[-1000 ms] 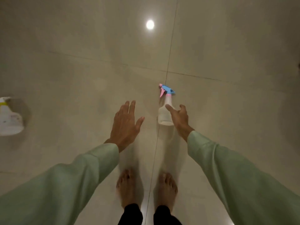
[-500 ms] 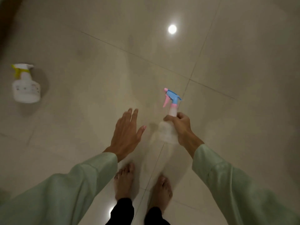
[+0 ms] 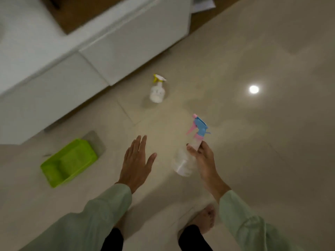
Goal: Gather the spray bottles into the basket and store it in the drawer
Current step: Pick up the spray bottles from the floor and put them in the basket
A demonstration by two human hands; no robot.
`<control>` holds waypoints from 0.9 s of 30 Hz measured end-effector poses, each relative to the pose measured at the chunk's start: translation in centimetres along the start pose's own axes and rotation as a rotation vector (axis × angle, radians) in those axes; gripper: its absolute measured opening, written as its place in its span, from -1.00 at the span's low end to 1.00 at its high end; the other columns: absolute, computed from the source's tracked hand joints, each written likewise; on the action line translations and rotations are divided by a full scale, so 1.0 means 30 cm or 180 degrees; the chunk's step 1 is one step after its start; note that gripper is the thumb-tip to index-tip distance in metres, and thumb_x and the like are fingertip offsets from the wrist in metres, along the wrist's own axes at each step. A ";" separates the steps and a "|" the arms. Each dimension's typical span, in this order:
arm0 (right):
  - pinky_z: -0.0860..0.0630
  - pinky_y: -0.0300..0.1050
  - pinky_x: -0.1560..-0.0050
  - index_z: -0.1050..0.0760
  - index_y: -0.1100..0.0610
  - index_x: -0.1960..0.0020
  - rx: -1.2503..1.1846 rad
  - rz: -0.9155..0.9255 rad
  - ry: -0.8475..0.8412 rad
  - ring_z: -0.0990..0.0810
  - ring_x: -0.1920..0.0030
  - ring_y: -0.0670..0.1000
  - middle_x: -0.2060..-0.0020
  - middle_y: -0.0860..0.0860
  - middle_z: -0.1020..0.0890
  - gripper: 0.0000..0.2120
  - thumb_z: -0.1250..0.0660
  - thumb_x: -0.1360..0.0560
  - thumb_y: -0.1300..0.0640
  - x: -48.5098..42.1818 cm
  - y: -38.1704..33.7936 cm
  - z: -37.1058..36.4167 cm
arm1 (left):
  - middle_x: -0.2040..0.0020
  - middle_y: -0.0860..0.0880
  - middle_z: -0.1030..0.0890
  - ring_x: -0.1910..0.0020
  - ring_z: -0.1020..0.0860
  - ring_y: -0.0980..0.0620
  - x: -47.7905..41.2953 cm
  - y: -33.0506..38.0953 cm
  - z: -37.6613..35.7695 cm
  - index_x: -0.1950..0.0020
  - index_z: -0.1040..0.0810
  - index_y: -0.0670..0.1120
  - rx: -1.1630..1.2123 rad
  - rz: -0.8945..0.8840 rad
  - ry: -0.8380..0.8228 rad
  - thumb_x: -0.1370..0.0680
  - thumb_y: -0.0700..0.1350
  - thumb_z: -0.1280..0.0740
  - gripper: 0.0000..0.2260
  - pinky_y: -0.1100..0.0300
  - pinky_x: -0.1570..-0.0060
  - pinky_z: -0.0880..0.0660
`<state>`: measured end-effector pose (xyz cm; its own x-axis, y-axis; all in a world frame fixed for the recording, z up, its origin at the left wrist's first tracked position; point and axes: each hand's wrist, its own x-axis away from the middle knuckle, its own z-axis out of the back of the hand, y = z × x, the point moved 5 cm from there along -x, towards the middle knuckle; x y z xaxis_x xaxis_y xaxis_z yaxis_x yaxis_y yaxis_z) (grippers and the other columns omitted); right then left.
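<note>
My right hand (image 3: 204, 160) grips the neck of a clear spray bottle (image 3: 183, 164) with a blue and pink trigger head, held off the floor. My left hand (image 3: 136, 161) hovers beside it, palm down, fingers spread, holding nothing. A white spray bottle (image 3: 157, 92) with a yellow and white trigger stands on the tiled floor farther ahead. A lime green basket (image 3: 68, 163) sits on the floor to the left of my left hand, with nothing visible inside.
A low white cabinet (image 3: 112, 49) with drawer fronts runs across the upper left, raised on short legs. Its top is wood-coloured. Glossy beige floor tiles (image 3: 262, 142) reflect a ceiling light. My bare feet stand at the bottom of the view.
My right hand closed on the clear bottle and lifted it off the floor. The view swung left, bringing the cabinet, the green basket and the white bottle into sight.
</note>
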<state>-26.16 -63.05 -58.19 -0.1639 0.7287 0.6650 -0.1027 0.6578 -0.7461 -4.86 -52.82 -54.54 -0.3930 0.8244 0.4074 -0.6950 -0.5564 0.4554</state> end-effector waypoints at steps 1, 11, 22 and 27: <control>-0.56 -0.18 0.11 -0.56 0.27 -0.08 0.0089 0.0073 -0.0083 -0.68 0.17 -0.07 0.12 0.05 -0.69 -0.84 -0.44 -0.51 0.34 0.021 -0.001 -0.086 | -0.62 -0.05 -0.05 -0.60 -0.03 -0.03 0.022 -0.072 0.055 -0.60 0.02 0.02 -0.0004 0.0066 0.0085 -0.62 0.20 -0.11 -0.38 0.00 -0.56 -0.06; -0.61 -0.19 -0.01 -0.66 0.13 -0.06 0.0849 0.0587 -0.0160 -0.72 0.03 -0.03 0.09 0.01 -0.76 -0.61 -0.65 -0.27 0.25 0.232 0.225 -1.107 | -0.61 -0.07 -0.09 -0.60 -0.05 -0.06 0.205 -0.998 0.421 -0.60 -0.04 -0.03 0.0345 0.0787 0.0369 -0.61 0.17 -0.17 -0.36 -0.03 -0.54 -0.09; -0.54 -0.07 0.07 -0.63 0.14 -0.08 0.1888 0.1223 -0.0122 -0.64 0.16 -0.02 0.21 -0.11 -0.65 -0.59 -0.64 -0.31 0.04 0.140 0.625 -1.798 | -0.59 -0.15 -0.14 -0.57 -0.14 -0.15 0.123 -1.646 0.495 -0.58 -0.07 -0.10 0.0441 0.0908 0.0282 -0.61 0.14 -0.17 -0.37 -0.10 -0.50 -0.16; -0.40 -0.28 0.14 -0.57 0.10 -0.10 0.2199 0.1724 -0.0215 -0.53 0.18 -0.11 0.21 -0.13 -0.58 -0.65 -0.60 -0.39 0.06 -0.022 0.784 -1.902 | -0.60 -0.15 -0.12 -0.58 -0.11 -0.14 0.015 -1.789 0.384 -0.59 -0.05 -0.10 0.0607 0.0978 0.0361 -0.62 0.16 -0.16 -0.37 -0.09 -0.52 -0.14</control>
<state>27.52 -37.16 -74.30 -0.4176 0.8798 0.2269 -0.5610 -0.0532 -0.8261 39.20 -23.78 -69.70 -0.6373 0.6164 0.4626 -0.4139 -0.7801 0.4692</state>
